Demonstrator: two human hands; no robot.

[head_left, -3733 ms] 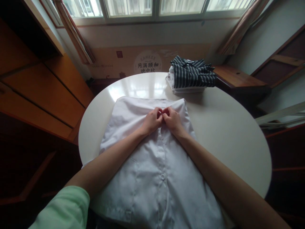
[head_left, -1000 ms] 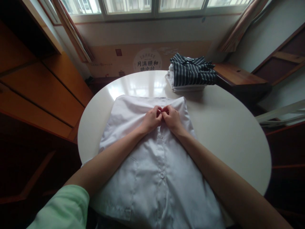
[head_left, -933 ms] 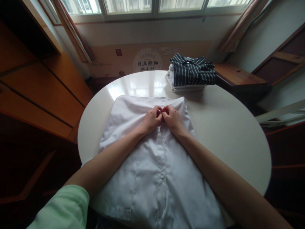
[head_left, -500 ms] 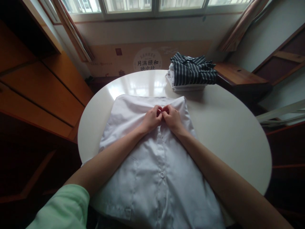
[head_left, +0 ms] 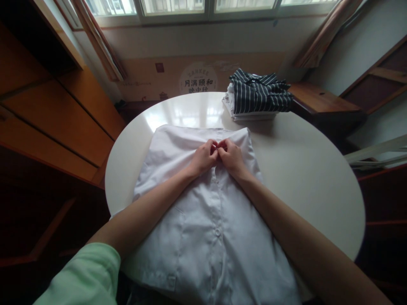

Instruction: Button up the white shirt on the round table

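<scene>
A white button-front garment (head_left: 197,220), like a shirt or coat, lies spread over the round table, its button strip running down the middle. My left hand (head_left: 205,156) pinches the front strip near the far edge. Right beside it, my right hand (head_left: 231,157) pinches the same strip, and the fingertips of both hands meet. Whatever sits between the fingertips is too small and hidden to make out. Closer to me on the strip, a round white button (head_left: 218,232) shows. A pocket outline lies on the left side of the garment.
The white round table (head_left: 311,182) carries a stack of folded clothes at the far right, with a black-and-white striped garment (head_left: 260,93) on top. Wooden cabinets (head_left: 79,114) stand to the left. A wooden stand (head_left: 318,98) is beyond the table, under the windows.
Both hands stay at the same spot on the strip, with barely any finger movement. The whole view has shifted slightly.
</scene>
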